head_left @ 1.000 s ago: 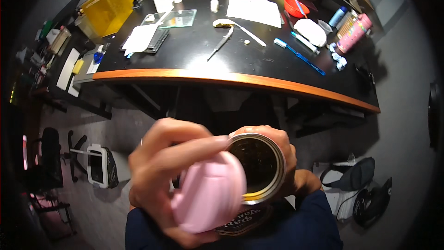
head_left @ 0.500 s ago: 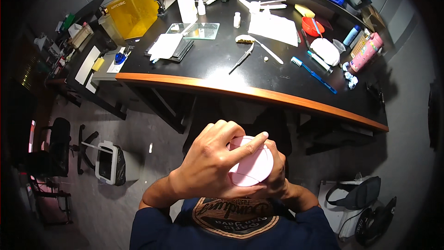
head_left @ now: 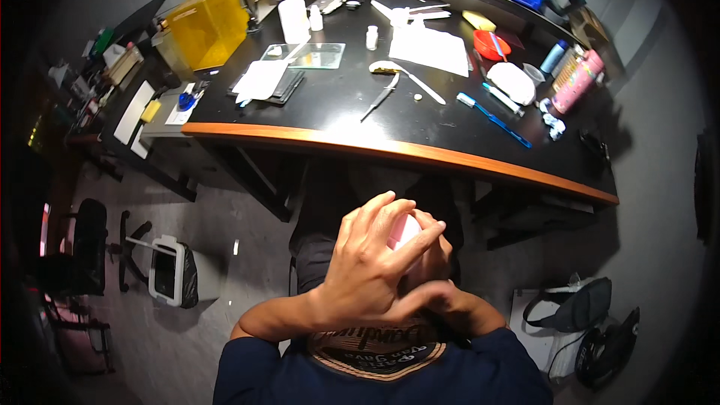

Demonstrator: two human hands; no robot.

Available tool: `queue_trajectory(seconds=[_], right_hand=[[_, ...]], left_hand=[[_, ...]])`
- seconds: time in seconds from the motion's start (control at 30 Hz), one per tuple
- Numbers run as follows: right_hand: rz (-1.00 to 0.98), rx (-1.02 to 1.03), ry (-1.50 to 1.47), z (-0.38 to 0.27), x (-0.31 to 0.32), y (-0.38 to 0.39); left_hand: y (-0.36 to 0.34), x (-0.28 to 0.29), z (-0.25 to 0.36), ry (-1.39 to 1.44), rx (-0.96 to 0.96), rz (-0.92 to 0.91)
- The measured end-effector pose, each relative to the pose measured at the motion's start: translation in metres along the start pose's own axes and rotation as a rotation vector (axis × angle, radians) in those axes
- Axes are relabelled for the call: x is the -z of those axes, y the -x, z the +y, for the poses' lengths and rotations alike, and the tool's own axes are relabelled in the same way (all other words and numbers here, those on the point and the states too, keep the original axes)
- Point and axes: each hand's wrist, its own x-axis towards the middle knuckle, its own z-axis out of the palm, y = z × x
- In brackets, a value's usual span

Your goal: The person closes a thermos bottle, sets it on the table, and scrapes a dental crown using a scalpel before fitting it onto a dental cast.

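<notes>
At the lower middle of the head view, in front of my body, my left hand curls over the pink lid of a cylindrical container, its thumb lifted out along the near side. My right hand grips the container from the right, mostly hidden behind my left hand. The container's body is hidden by both hands, and only part of the lid shows between my fingers.
Ahead stands a black desk with white bottles, papers, a red bowl, a blue toothbrush and a pink bottle. A bin and chair are left, bags right.
The container was uncovered with the lid in my left hand beside it. The lid moved onto its top, and my left hand has since turned over it, covering more of the pink.
</notes>
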Motion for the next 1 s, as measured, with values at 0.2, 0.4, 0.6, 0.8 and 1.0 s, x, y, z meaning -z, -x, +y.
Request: queue_trajectory(seconds=[0.2, 0.4, 0.6, 0.8, 1.0], right_hand=[[-0.517, -0.008, -0.374, -0.011, 0.042, -0.030], [-0.739, -0.046, -0.582, -0.008, 0.052, -0.032], [-0.306, 0.089, -0.109, -0.036, 0.051, -0.022], [-0.011, 0.185, 0.479, -0.015, 0.007, -0.018], [-0.072, 0.173, 0.377, -0.019, 0.015, -0.033]], left_hand=[[-0.011, 0.007, -0.005, 0.158, -0.381, -0.065], [-0.019, 0.005, 0.005, 0.277, -0.464, -0.152], [-0.019, 0.000, 0.012, 0.148, -0.158, -0.086], [-0.027, -0.032, 0.000, -0.215, 0.241, 0.013], [-0.035, -0.019, -0.001, -0.151, 0.206, -0.083]])
